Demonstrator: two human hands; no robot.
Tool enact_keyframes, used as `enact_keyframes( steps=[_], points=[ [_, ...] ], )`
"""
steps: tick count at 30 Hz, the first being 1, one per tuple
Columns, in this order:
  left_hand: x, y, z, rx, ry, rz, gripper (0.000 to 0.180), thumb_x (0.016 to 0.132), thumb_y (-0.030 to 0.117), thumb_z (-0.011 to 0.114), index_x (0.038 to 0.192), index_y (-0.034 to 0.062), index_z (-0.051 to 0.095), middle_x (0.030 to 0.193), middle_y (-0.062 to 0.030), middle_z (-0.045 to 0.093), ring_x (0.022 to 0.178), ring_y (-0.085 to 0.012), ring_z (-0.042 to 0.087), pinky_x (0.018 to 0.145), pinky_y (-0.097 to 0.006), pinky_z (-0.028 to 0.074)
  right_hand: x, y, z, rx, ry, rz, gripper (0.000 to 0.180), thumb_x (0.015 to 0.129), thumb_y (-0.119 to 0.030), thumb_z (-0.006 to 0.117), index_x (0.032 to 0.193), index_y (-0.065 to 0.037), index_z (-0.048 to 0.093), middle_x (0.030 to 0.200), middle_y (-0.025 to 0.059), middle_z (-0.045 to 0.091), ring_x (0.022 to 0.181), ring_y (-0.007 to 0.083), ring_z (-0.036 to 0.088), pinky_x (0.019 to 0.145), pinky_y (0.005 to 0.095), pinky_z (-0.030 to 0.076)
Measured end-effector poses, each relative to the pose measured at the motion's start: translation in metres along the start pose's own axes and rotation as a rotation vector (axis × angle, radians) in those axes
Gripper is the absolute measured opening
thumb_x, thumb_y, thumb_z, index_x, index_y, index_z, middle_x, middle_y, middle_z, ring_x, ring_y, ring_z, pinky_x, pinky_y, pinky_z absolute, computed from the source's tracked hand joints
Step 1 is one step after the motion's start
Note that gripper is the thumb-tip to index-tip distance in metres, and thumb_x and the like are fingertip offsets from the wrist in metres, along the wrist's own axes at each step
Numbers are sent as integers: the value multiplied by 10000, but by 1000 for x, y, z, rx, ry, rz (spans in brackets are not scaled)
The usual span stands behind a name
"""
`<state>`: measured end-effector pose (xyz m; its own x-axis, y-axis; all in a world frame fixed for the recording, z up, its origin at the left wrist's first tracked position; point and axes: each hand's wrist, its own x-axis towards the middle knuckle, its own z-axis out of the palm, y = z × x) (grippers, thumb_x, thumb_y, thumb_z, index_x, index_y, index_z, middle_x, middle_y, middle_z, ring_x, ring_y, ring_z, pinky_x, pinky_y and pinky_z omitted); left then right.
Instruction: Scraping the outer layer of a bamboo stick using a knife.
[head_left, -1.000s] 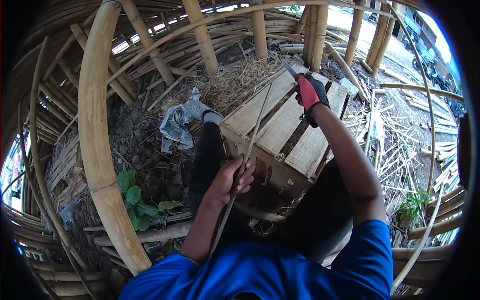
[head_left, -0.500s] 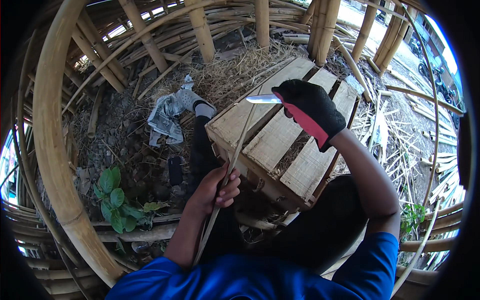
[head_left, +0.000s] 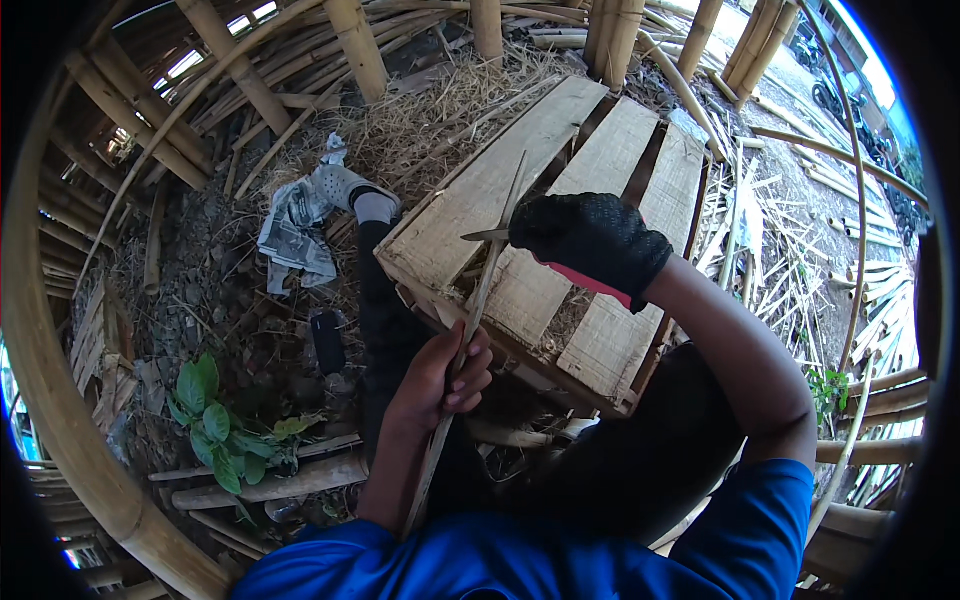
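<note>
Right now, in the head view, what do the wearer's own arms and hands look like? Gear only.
Right hand: a glove, black and textured over the back, red toward the palm side, black at the wrist edge. Left hand: no glove. Both forearms are uncovered; the right sleeve is short, plain blue, like the left sleeve.
</note>
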<state>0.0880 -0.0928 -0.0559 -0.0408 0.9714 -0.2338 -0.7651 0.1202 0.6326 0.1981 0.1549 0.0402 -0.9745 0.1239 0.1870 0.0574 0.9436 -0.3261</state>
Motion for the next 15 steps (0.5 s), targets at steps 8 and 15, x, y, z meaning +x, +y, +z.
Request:
enact_keyframes(
  steps=[8,15],
  points=[
    [2,-13,-24,-100,-60,1,465,1064,563,367,921,129,454,559,26,356,384,-57,336,349,-210,279,8,-14,9,-57,7,243,202,921,-265,647,1099,-183,699,917,70,714,869,316,709,780,435,559],
    [5,-24,-27,-129,56,13,457,1063,551,398,913,123,454,524,28,366,356,-84,347,348,-230,284,13,-12,9,-13,-72,212,237,950,-195,596,1171,-196,681,898,115,699,889,307,708,761,415,564]
  ],
)
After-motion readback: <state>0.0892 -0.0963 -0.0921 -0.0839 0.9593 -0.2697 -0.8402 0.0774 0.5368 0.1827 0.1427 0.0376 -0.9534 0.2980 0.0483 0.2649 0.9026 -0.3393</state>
